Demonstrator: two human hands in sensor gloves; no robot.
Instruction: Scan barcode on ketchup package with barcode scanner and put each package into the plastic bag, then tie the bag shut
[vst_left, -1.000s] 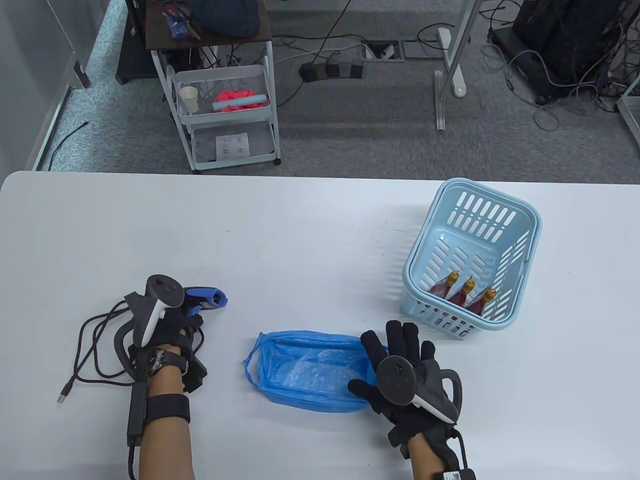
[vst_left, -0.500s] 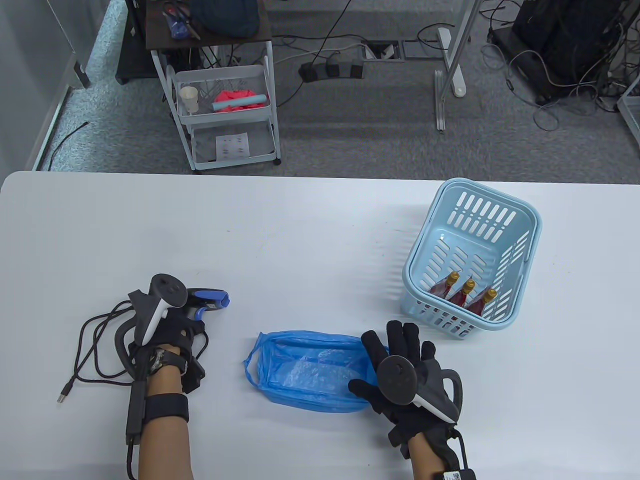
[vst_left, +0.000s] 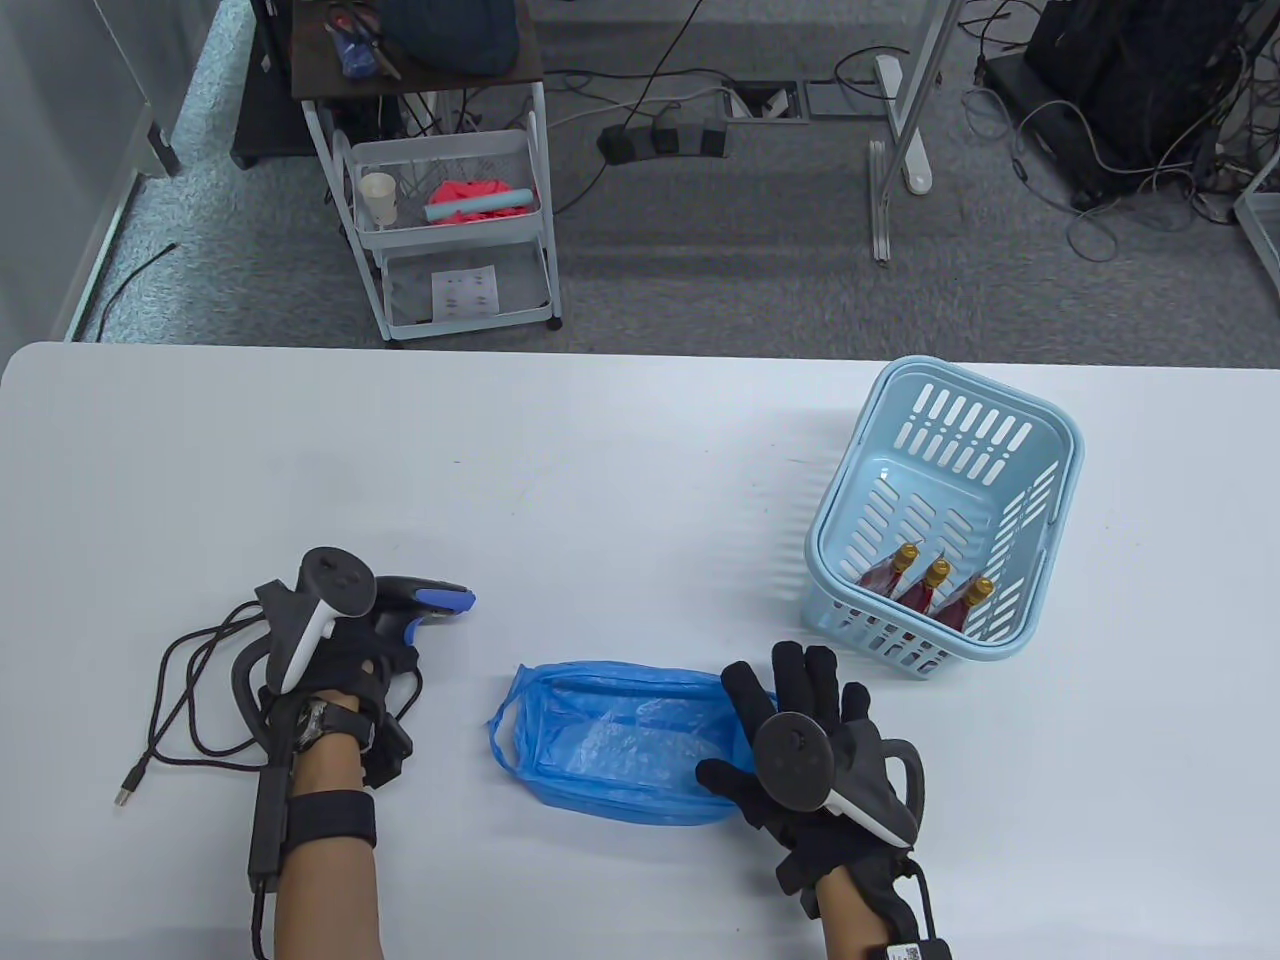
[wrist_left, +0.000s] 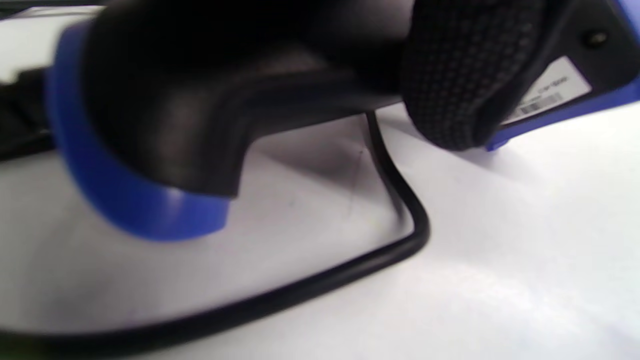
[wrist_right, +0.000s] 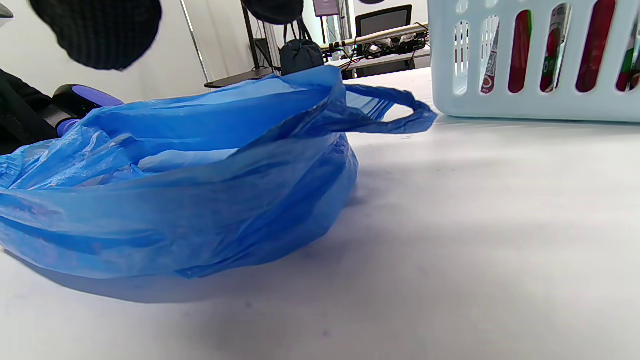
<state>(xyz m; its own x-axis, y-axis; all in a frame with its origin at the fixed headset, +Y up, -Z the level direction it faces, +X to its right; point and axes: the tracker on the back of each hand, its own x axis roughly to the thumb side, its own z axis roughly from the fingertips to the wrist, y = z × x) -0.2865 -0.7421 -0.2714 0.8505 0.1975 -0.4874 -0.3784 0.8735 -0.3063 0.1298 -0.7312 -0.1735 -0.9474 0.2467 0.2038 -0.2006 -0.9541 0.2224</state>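
My left hand grips the black and blue barcode scanner at the table's front left, its nose pointing right. In the left wrist view the scanner hangs just above the table with its black cable trailing under it. A blue plastic bag lies open on the table between my hands; the right wrist view shows the bag close up. My right hand hovers over the bag's right end with fingers straight. Three ketchup packages stand in the light blue basket at the right.
The scanner's cable loops on the table left of my left hand, ending in a USB plug. The basket stands just beyond the bag in the right wrist view. A white cart stands on the floor behind the table.
My left hand has turned the scanner, so its nose has swung a little to the right and forward. The right hand, bag and basket have stayed still.
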